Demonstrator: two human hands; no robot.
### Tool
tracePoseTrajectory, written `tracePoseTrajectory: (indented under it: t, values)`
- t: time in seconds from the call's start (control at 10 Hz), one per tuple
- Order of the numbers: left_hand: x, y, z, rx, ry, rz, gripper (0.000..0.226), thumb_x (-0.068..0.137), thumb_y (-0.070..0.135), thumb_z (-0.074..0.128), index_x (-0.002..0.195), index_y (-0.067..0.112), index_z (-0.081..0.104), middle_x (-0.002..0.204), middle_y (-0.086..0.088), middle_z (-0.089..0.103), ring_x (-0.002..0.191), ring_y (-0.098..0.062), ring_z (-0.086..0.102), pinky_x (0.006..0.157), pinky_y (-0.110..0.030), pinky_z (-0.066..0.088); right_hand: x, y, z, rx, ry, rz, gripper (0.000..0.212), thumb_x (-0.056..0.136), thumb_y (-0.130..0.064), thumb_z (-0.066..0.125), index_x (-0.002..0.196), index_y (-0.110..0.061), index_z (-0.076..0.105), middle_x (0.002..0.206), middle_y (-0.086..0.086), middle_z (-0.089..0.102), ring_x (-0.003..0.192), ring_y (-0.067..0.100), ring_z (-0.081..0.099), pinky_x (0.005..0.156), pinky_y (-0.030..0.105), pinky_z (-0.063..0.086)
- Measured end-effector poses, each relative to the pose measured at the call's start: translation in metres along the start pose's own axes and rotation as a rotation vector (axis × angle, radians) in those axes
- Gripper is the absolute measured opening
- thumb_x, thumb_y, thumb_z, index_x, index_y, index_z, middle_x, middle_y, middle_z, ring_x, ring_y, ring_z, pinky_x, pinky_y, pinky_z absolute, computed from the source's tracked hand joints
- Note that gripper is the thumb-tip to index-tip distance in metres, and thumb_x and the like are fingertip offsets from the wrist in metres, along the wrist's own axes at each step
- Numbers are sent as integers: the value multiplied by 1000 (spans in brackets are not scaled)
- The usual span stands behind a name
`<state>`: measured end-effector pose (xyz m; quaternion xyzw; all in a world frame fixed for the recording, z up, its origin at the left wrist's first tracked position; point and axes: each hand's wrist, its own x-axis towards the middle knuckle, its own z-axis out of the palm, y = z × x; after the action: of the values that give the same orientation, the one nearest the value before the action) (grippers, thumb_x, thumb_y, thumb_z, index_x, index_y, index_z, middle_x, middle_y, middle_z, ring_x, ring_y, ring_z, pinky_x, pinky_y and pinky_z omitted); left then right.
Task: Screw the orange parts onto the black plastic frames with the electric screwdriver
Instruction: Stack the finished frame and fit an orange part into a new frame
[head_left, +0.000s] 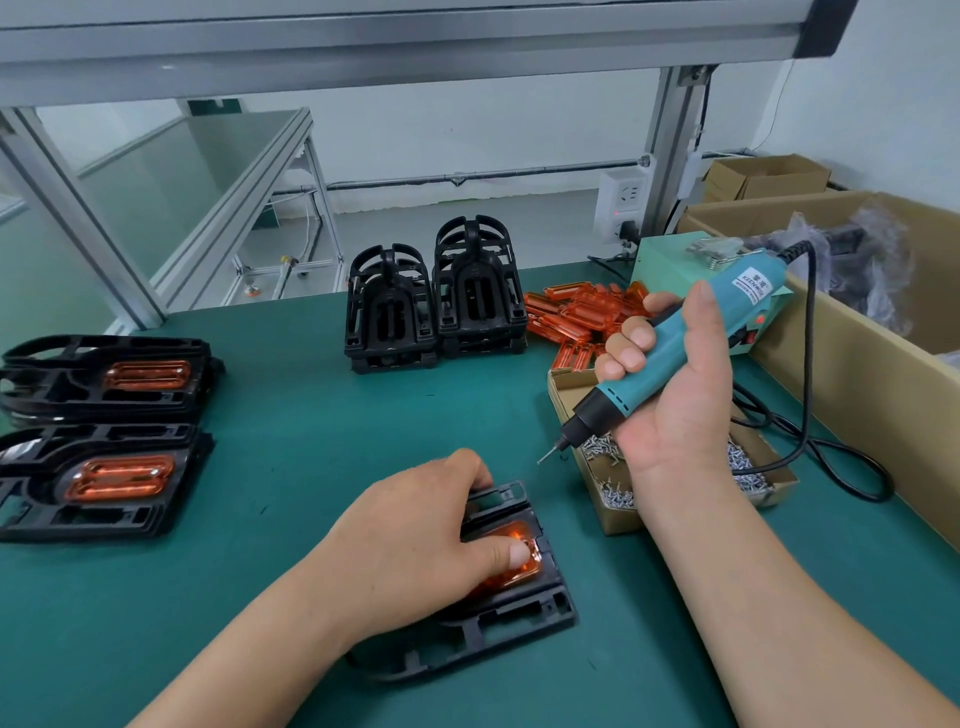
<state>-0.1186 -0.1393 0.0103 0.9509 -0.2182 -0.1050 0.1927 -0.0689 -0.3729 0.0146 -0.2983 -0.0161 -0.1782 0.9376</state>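
Head view: the left hand (415, 540) holds the black frame (519, 618) flat on the green table (291, 415), fingers curled over its far edge, thumb pressing the orange part (524, 571) seated in it. The right hand (675, 395) grips the electric screwdriver (670, 353), tip angled down-left, raised beside the box of screws (613, 499).

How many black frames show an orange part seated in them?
3: atop the far left stack, atop the near left stack, and the frame under the left hand. Lower frames in both stacks may hide more.
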Motion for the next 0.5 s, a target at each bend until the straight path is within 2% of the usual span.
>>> tracePoseTrajectory:
  t: [0.1, 0.2, 0.3, 0.5]
  values:
    - [-2, -2, -3, -20, -32, -12, 54, 67, 84, 52, 101, 42, 55, 91, 21, 66, 84, 1, 61, 79, -35, 55, 0, 0, 0, -2, -5, -1, 30, 107, -46, 58, 96, -18, 62, 71, -3, 48, 55, 9, 45, 54, 24, 45]
    - [0, -1, -5, -69, -45, -36, 54, 63, 83, 58, 98, 42, 57, 87, 20, 67, 78, -1, 63, 75, -37, 57, -1, 1, 1, -3, -11, -1, 30, 107, -46, 58, 95, -18, 63, 71, -3, 49, 55, 9, 45, 54, 24, 45]
    - [1, -1, -5, -94, -52, -57, 53, 61, 82, 62, 98, 44, 57, 86, 21, 67, 75, -1, 63, 74, -36, 57, -1, 1, 1, -4, -9, 1, 31, 107, -46, 58, 96, -18, 62, 71, -3, 48, 55, 9, 45, 54, 24, 45]
    - [0, 0, -3, -50, -27, -51, 55, 61, 87, 59, 98, 45, 54, 85, 24, 66, 73, 0, 62, 72, -34, 56, -2, 0, 1, -11, -12, -2, 31, 106, -46, 58, 95, -18, 63, 71, -3, 48, 56, 9, 45, 54, 24, 45]
